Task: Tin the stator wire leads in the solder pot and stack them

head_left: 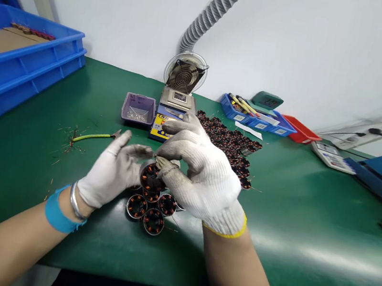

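My left hand (114,169), in a white glove, curls its fingers around the side of a motor stator (151,177), a round metal ring with copper windings inside. Over the stator's upper edge, my right hand (197,168), also gloved, has its thumb and fingertips pinched together; what lies between them is too small to make out. Right below the hands several more stators (153,221) sit on the green table, some with thin wire ends sticking out. Part of the held stator is hidden behind my right thumb.
Beyond my hands are a purple bin (138,109), a yellow-blue soldering machine (165,122), a fume fan (185,75) and many grouped stators (227,141). Green-handled cutters (94,137) lie left among wire scraps. A blue crate (25,68) stands far left; blue trays (257,122) are at back.
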The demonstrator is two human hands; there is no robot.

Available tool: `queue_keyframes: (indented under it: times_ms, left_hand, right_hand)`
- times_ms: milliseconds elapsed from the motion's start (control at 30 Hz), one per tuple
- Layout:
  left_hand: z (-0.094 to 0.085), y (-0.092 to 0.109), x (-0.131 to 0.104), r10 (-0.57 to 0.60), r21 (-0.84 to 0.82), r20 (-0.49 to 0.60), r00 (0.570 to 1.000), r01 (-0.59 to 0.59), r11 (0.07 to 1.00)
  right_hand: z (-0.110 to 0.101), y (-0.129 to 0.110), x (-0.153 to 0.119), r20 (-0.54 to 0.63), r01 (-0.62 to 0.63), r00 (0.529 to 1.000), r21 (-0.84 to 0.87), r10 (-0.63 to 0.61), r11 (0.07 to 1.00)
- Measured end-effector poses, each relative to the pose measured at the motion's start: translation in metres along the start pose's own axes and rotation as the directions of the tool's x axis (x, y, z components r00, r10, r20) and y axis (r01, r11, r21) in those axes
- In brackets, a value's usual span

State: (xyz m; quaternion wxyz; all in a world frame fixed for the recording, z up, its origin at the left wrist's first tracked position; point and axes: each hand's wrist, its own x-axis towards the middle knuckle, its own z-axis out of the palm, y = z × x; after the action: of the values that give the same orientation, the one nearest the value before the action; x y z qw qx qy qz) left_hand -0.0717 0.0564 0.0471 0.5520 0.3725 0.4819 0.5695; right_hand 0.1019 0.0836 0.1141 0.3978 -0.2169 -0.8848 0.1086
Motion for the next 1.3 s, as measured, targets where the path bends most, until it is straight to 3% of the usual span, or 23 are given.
queue_keyframes:
  times_ms: [33,100,133,167,233,267,300,367,400,467,500,567,633,700,800,867,967,1000,1067,1100,1167,1233,1300]
  left_hand:
    - [0.0,-0.002,-0.002,-0.088,-0.032,0.141,0.986,0.093,0.995]
    - [0.001,-0.004,-0.007,-0.209,-0.094,0.404,0.89,0.267,0.959]
    - [0.001,-0.004,-0.01,-0.216,-0.119,0.457,0.863,0.301,0.946]
    - [0.003,-0.004,-0.012,-0.188,-0.145,0.444,0.876,0.277,0.95]
    - [0.005,-0.004,-0.016,-0.05,-0.116,0.252,0.966,0.081,0.99]
    - [0.006,-0.004,-0.017,0.053,-0.047,0.13,0.99,-0.047,0.998]
    - [0.005,-0.004,-0.017,0.178,0.054,0.012,0.984,-0.179,0.982]
    - [0.003,-0.006,-0.014,0.441,0.308,-0.154,0.884,-0.382,0.871]
    - [0.0,-0.008,-0.012,0.544,0.423,-0.195,0.816,-0.431,0.797]
    - [-0.007,-0.012,-0.006,0.674,0.582,-0.223,0.704,-0.459,0.671]
    - [-0.011,-0.013,-0.004,0.708,0.626,-0.221,0.671,-0.459,0.631]
    - [-0.018,-0.014,0.0,0.749,0.669,-0.206,0.63,-0.468,0.577]
    - [-0.024,-0.013,0.0,0.795,0.705,-0.141,0.59,-0.504,0.499]
    - [-0.027,-0.013,-0.001,0.846,0.741,-0.031,0.533,-0.556,0.378]
    - [-0.025,-0.015,-0.004,0.895,0.772,0.129,0.427,-0.61,0.18]
    - [-0.021,-0.018,-0.006,0.895,0.783,0.203,0.398,-0.615,0.095]
    - [-0.011,-0.025,-0.012,0.861,0.708,0.301,0.411,-0.701,0.087]
    - [-0.008,-0.026,-0.015,0.845,0.652,0.313,0.433,-0.745,0.14]
    - [-0.003,-0.028,-0.021,0.795,0.532,0.298,0.528,-0.784,0.321]
    - [-0.001,-0.028,-0.024,0.754,0.488,0.277,0.596,-0.763,0.424]
    - [0.003,-0.027,-0.027,0.641,0.455,0.242,0.728,-0.669,0.588]
    - [0.005,-0.027,-0.027,0.54,0.453,0.201,0.817,-0.567,0.688]
    - [0.006,-0.028,-0.023,0.478,0.423,0.114,0.871,-0.478,0.77]
  right_hand:
    - [0.0,0.0,0.0,0.001,0.0,1.0,0.002,0.0,1.0]
    - [0.0,0.002,-0.002,0.001,-0.004,1.0,-0.007,0.004,1.0]
    - [0.001,0.002,-0.002,-0.002,-0.007,1.0,-0.018,0.007,1.0]
    - [0.002,0.003,-0.003,-0.011,-0.013,1.0,-0.028,0.013,1.0]
    - [0.005,0.003,-0.005,-0.059,-0.027,0.998,-0.021,0.025,0.999]
    - [0.006,0.003,-0.006,-0.093,-0.06,0.994,0.006,0.06,0.998]
    - [0.007,0.003,-0.007,-0.136,-0.121,0.982,0.057,0.128,0.991]
    - [0.006,0.005,-0.009,-0.247,-0.282,0.908,0.235,0.338,0.93]
    - [0.005,0.006,-0.01,-0.31,-0.34,0.838,0.347,0.449,0.874]
    - [0.0,0.007,-0.011,-0.405,-0.382,0.678,0.519,0.614,0.765]
    - [-0.001,0.007,-0.011,-0.405,-0.405,0.633,0.553,0.66,0.728]
    - [0.001,0.003,-0.011,-0.254,-0.536,0.647,0.518,0.719,0.666]
    - [0.012,-0.004,-0.011,0.049,-0.677,0.692,0.393,0.721,0.622]
    - [0.03,-0.012,-0.011,0.288,-0.721,0.692,0.309,0.662,0.62]
    - [0.059,-0.016,-0.01,0.349,-0.715,0.695,0.425,0.628,0.555]
    - [0.073,-0.014,-0.011,0.301,-0.669,0.693,0.608,0.655,0.428]
    - [0.074,-0.008,-0.019,0.248,-0.58,0.659,0.769,0.711,0.269]
    - [0.069,-0.006,-0.023,0.22,-0.585,0.639,0.761,0.737,0.28]
    - [0.057,-0.002,-0.036,0.094,-0.625,0.633,0.647,0.768,0.436]
    - [0.051,0.0,-0.043,0.008,-0.629,0.664,0.548,0.748,0.551]
    - [0.042,0.004,-0.058,-0.13,-0.548,0.779,0.333,0.613,0.767]
    - [0.037,0.009,-0.071,-0.158,-0.398,0.892,0.171,0.424,0.901]
    - [0.035,0.013,-0.08,-0.136,-0.276,0.95,0.065,0.282,0.959]
